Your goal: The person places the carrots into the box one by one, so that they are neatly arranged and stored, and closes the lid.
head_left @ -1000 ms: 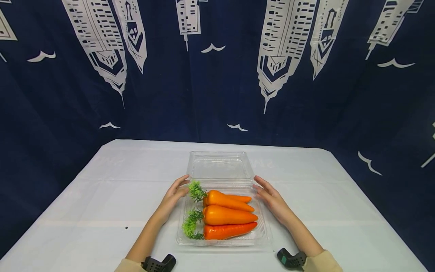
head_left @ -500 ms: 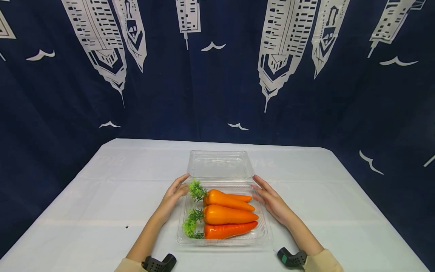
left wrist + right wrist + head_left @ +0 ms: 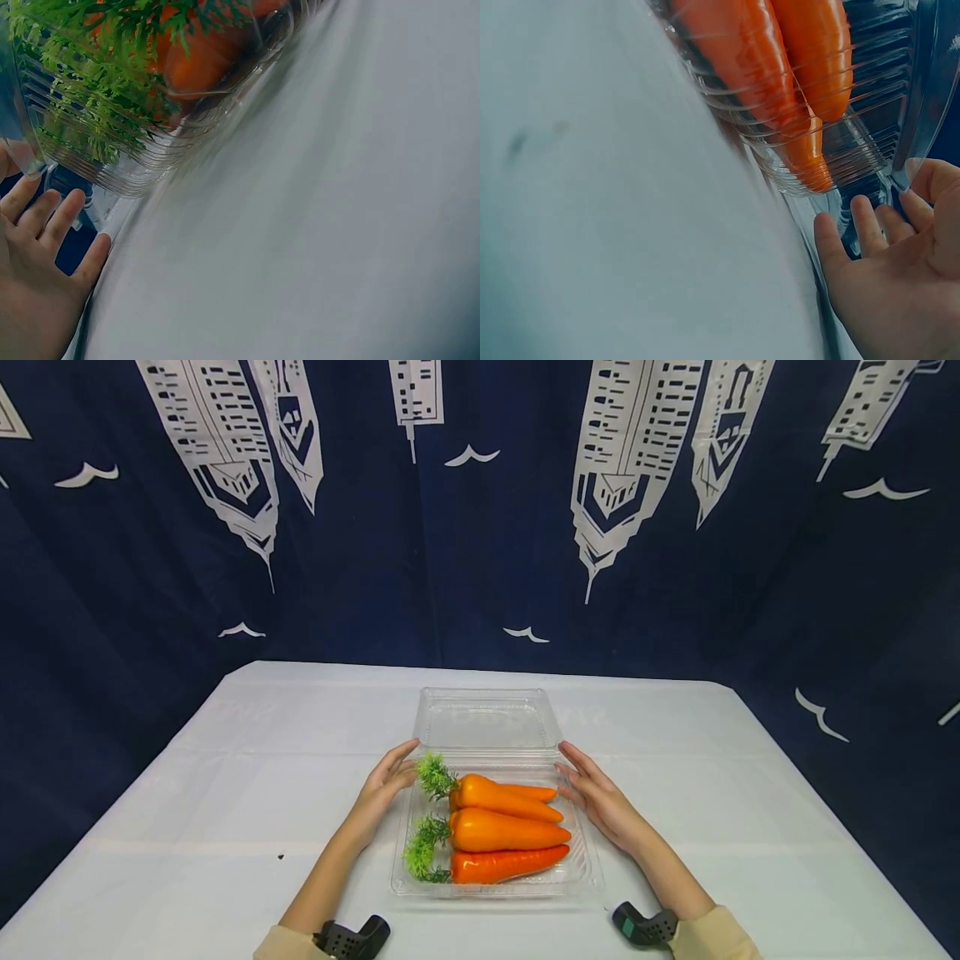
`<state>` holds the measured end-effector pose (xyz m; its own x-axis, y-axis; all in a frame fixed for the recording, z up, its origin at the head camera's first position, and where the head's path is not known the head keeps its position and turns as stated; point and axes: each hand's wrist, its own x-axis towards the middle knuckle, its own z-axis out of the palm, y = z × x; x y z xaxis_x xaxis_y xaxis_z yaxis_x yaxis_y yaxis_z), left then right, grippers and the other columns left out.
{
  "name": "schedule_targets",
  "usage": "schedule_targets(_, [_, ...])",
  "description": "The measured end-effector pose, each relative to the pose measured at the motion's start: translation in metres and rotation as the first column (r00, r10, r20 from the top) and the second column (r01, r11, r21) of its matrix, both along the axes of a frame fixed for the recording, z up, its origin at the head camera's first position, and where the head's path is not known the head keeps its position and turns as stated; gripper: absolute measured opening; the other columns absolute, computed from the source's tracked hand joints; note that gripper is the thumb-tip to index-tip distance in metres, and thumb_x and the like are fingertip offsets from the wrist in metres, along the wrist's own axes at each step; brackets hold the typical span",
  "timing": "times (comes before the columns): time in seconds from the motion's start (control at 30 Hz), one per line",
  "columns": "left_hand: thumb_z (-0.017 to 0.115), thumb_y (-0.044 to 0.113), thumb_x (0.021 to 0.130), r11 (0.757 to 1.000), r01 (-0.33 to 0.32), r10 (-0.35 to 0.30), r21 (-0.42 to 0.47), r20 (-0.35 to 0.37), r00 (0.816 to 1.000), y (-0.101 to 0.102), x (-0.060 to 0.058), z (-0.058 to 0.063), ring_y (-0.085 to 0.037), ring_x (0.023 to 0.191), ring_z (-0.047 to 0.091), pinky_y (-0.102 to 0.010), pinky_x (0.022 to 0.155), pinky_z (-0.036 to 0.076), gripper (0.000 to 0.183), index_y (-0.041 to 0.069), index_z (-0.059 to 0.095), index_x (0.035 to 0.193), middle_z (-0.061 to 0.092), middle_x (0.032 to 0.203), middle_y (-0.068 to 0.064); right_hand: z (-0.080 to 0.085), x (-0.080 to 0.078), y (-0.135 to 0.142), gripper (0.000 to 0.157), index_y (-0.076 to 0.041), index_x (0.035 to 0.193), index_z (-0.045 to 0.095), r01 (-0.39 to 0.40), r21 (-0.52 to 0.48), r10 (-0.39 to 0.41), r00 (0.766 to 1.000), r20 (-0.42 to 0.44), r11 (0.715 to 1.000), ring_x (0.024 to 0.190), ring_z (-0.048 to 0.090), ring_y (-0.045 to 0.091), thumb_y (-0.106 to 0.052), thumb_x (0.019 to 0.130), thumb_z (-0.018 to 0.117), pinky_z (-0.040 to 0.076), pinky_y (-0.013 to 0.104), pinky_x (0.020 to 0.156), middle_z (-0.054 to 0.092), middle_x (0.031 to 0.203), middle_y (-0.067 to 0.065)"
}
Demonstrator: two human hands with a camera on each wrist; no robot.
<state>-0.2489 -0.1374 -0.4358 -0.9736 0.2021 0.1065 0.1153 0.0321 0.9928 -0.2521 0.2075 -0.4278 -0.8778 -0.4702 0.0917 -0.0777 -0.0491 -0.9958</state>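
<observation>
A clear plastic clamshell container (image 3: 583, 863) lies on the table with its lid (image 3: 487, 717) folded back, away from the person. Several orange carrots (image 3: 506, 831) lie crosswise inside, their green leafy tops (image 3: 427, 843) to the left. My left hand (image 3: 378, 797) is beside the container's far left corner, its fingertips right at the rim near the hinge. On the opposite side my right hand (image 3: 603, 806) mirrors it. Both wrist views show spread, fairly straight fingers below the rim, with the right thumb (image 3: 922, 171) overlapping the rim's edge.
A white cloth covers the table (image 3: 262, 793). Behind it hangs a dark blue curtain (image 3: 480, 560) printed with white buildings and birds. Black devices (image 3: 352, 937) are strapped to both wrists, and a small dark speck (image 3: 281, 857) lies to the left.
The head view has tilted very slightly, so the table sits a little higher in it. Hands, container and carrots keep nearly the same positions to one another.
</observation>
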Motion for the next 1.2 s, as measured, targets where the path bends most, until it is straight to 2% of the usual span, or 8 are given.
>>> schedule_targets(0.17, [0.051,0.019,0.090,1.000,0.005,-0.005,0.006,-0.021,1.000,0.0003,-0.0005,0.0004,-0.025,0.133,0.030,-0.050,0.107,0.026,0.053,0.022,0.033,0.139,0.028,0.148,0.000,0.0001,-0.0006,0.0002,0.056,-0.008,0.146,0.003,-0.003,-0.007,0.003,1.000,-0.010,1.000,0.124,0.032,-0.006,-0.015,0.099,0.032,0.040,0.012,0.095,-0.006,0.154,0.013])
schedule_targets(0.47, [0.051,0.015,0.090,0.999,0.021,-0.020,0.029,-0.032,0.999,0.0001,-0.0009,0.0009,-0.023,0.131,0.032,-0.035,0.100,0.033,0.053,0.021,0.033,0.139,0.029,0.148,0.001,-0.0005,-0.0002,0.0013,0.056,-0.005,0.146,0.003,0.004,-0.026,-0.005,0.999,-0.036,1.000,0.119,0.036,-0.011,-0.011,0.099,0.033,0.040,0.012,0.094,-0.005,0.153,0.016])
schedule_targets(0.93, [0.053,0.010,0.087,0.997,0.005,-0.002,0.071,-0.043,0.999,0.0004,-0.0016,0.0029,-0.023,0.129,0.034,-0.035,0.098,0.037,0.054,0.018,0.035,0.138,0.032,0.147,0.000,-0.0002,0.0009,0.0008,0.060,-0.008,0.146,0.003,0.047,-0.035,-0.048,0.998,-0.034,0.998,0.118,0.039,-0.010,-0.010,0.097,0.037,0.042,0.013,0.093,-0.001,0.153,0.016])
schedule_targets(1.2, [0.053,0.007,0.086,0.997,0.002,0.002,0.081,-0.048,0.999,0.0003,-0.0015,0.0050,-0.019,0.126,0.036,-0.034,0.098,0.036,0.064,0.017,0.024,0.143,0.031,0.148,-0.002,0.0019,0.0010,0.0004,0.067,-0.010,0.146,-0.003,0.075,-0.047,-0.076,0.997,-0.022,0.996,0.116,0.040,-0.008,-0.007,0.095,0.040,0.043,0.014,0.091,0.001,0.152,0.017])
